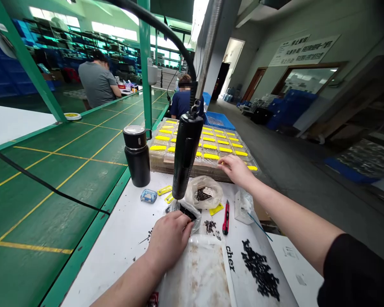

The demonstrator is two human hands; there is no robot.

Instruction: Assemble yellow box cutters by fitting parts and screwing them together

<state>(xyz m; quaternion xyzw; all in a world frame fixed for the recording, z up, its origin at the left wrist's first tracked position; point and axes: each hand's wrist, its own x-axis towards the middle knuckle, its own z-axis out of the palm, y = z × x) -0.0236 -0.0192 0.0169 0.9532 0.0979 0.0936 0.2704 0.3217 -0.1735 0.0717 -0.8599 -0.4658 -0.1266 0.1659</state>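
At lower centre, the left hand (170, 241) closes over a small plastic bag (187, 212) of black parts; the right hand (236, 170) reaches forward, fingers narrowly pinched at the near edge of a tray (192, 174).

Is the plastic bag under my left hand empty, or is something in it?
Not empty: the clear plastic bag under the left hand holds dark parts, visible at its mouth and through the film.
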